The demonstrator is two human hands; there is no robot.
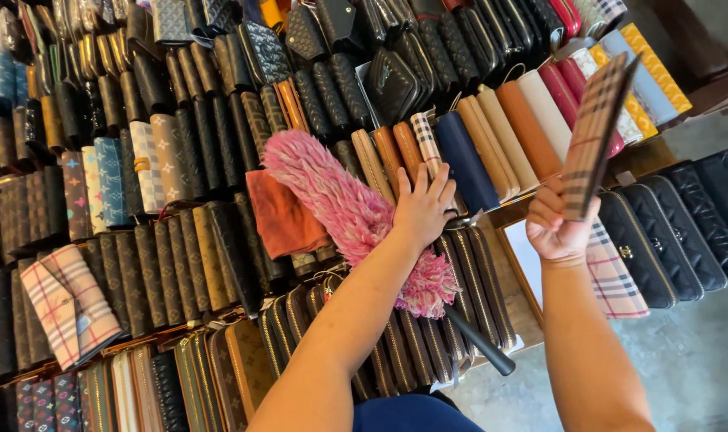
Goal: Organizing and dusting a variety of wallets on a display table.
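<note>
Two bare hands work over a display table (514, 316) packed with rows of wallets standing on edge. The left hand (422, 206) lies flat with its fingers spread, pressing on a navy wallet (466, 160) and its neighbours in the row of tan, cream and brown ones. Under its wrist lies a pink fluffy duster (344, 210) with a black handle (480, 344), resting across the rows of dark brown wallets and beside an orange cloth (282, 214).

The right hand (558, 226) is closed around a tan checked wallet (594, 132), lifted clear of the table and tilted upright. A second checked wallet (614, 276) lies flat just below that hand.

As a judgement, one wallet is out of its row and in hand, while nearly everything else stands in place; the duster is set down, not in use.

Room is tight. Rows touch one another almost everywhere. A bare patch of tabletop shows near the right wrist, and the table edge runs along the lower right, with grey floor (700, 360) beyond. The duster handle overhangs that edge.
</note>
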